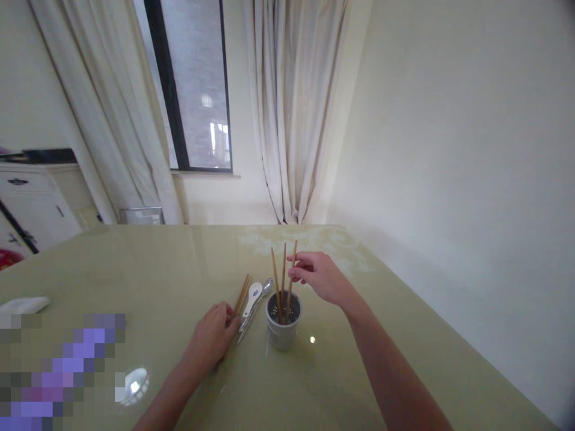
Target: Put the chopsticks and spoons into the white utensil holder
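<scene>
Desk (188, 263), pale green and glossy, reaching back to the curtained wall. Grey cup (283, 338) upright on it, just right of the near-middle, its inside dark with pale specks.

Right hand (314, 276) comes in from the near right, above the cup's far right side. Thumb and fingertips are closed in a pinch on the rightmost chopstick (290, 296), gripping its upper part. Its lower end is inside the cup; the stick leans slightly right, top free above the fingers. Two other chopsticks (275, 275) stand in the cup just left of it, the left one tilted left, the middle one nearly upright.

Left hand (216, 332) low on the desk, left of the cup, fingers curled at the near ends of some loose chopsticks (241, 294). Touching them; cannot tell whether it grips or only rests there. Exact count unclear, near ends hidden by the fingers.

Between loose chopsticks and cup: white spoon (254, 292), bowl at the far end, dark mark in it. Metal cutlery (268, 286) lies just right of the spoon, handles pointing near and left.

Far side: window (202, 84) between pale curtains (296, 108). White cabinet (40, 197) at far left.
</scene>
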`<state>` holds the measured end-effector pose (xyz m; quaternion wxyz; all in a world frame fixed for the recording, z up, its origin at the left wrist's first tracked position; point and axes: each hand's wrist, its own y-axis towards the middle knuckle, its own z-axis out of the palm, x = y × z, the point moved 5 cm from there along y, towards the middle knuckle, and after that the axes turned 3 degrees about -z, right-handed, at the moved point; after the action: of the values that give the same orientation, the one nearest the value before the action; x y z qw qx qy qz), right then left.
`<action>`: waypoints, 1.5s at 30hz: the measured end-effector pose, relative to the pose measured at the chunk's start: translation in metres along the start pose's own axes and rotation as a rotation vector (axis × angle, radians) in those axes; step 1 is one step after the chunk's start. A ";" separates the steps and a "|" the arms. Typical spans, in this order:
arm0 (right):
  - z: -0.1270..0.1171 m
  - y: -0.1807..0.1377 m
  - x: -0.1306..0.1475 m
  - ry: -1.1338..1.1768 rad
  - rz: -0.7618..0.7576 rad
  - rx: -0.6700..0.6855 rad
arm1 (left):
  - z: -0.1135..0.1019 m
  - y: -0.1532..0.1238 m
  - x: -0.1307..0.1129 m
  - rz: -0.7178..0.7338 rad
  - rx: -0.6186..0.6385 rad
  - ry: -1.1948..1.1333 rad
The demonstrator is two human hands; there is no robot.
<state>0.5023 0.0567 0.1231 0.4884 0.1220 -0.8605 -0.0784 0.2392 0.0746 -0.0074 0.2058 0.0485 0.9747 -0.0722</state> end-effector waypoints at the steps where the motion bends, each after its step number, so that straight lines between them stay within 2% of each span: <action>1: 0.003 0.001 -0.002 -0.021 0.011 0.018 | -0.001 0.001 0.001 -0.013 0.005 -0.009; 6: 0.006 0.003 -0.004 -0.180 -0.007 -0.007 | 0.000 0.007 0.010 -0.049 0.029 -0.119; 16: 0.007 0.003 0.001 -0.264 -0.016 -0.003 | -0.005 0.005 0.011 -0.061 -0.015 -0.102; 23: 0.009 0.001 0.003 -0.330 0.019 0.007 | 0.000 0.008 0.014 -0.051 0.006 -0.178; 27: 0.003 0.000 0.005 -0.316 0.051 -0.012 | -0.002 0.007 0.012 -0.023 -0.027 -0.226; 30: -0.005 -0.003 0.010 -0.349 0.057 -0.070 | -0.007 0.007 0.011 0.010 -0.133 -0.252; 33: -0.011 -0.009 0.024 -0.303 -0.040 -0.233 | -0.017 0.002 0.005 0.118 -0.353 -0.359; 35: -0.008 -0.014 0.034 -0.179 -0.134 -0.263 | -0.024 -0.008 -0.003 0.210 -0.487 -0.483; 38: 0.008 -0.020 0.048 0.008 -0.214 -0.118 | -0.031 -0.029 -0.020 0.363 -0.601 -0.625; 40: 0.019 -0.023 0.055 0.075 -0.223 -0.018 | -0.032 -0.043 -0.032 0.459 -0.624 -0.662; 42: 0.027 -0.025 0.062 0.112 -0.226 0.047 | -0.029 -0.053 -0.041 0.506 -0.598 -0.668; 45: 0.031 -0.025 0.068 0.112 -0.239 0.056 | -0.023 -0.060 -0.046 0.493 -0.516 -0.661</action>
<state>0.4452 0.0139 0.1572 0.5192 0.2415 -0.8131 -0.1050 0.2643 0.0165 0.0391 0.5205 0.2001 0.8027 0.2113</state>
